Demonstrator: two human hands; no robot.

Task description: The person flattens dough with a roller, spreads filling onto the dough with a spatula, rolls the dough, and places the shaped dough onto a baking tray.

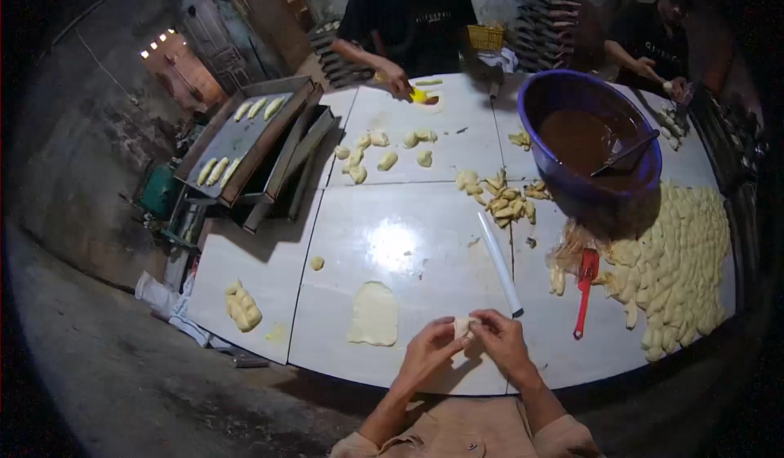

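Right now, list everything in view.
Flat-topped table: one, white, centre.
Stacked metal trays: several, dark, left.
Long dough rolls: six, pale, top tray.
Round plastic basin: one, purple, right, brown paste inside.
Straight rod: one, white, centre right.
Long plastic tool: one, red, right.
Flat dough sheet: one, cream, near edge.
Dough lumps: many, cream, left, far centre.
Small dough rolls: countless, cream, right.
Curved chunks: many, brownish, centre right.
Open basket: one, yellow, background.
Tall stack: one, dark, background.
Workers: two, dark tops, far.
Left hand, right hand: two, bare, on cream dough.
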